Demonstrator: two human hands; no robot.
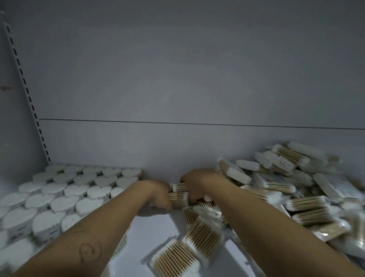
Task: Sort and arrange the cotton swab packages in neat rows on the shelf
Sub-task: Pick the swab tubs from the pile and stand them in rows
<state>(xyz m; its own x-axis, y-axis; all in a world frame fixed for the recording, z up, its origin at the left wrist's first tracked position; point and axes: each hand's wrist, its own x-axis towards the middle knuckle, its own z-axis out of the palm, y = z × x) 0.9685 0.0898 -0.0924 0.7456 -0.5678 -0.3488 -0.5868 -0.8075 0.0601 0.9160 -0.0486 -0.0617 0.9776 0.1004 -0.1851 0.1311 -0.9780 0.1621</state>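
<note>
Pale grey shelving fills your view: a plain back panel [174, 76], a slotted upright [29, 99] at the far left, and the shelf [158, 235] floor below. Heart-shaped tubs [65, 195] stand in tidy rows on the left side, while the loose pile of packages [295, 196] sprawls across the right, leaning on the back panel. Two flat packs [174, 262] lie at the near edge beside your right forearm. Your left grip [159, 193] and right grip [195, 184] meet at the far middle of the shelf, close to the back panel, each curled round one end of a small stack of swab packs [178, 193] held between them. The picture is blurred there, so I cannot tell how many packs are in that stack. My reading is that you are squaring up a handful to begin a row just right of the tubs. To do it well, press both ends inward evenly so the sticks all point the same way, then tap the stack down on the bare shelf to level its lower edges. Set it against the back panel and beside the last tubs, leaving no gap. Watch your right forearm: it passes just beside the pile, and a nudge could spill packs onto the bare patch you need.
</note>
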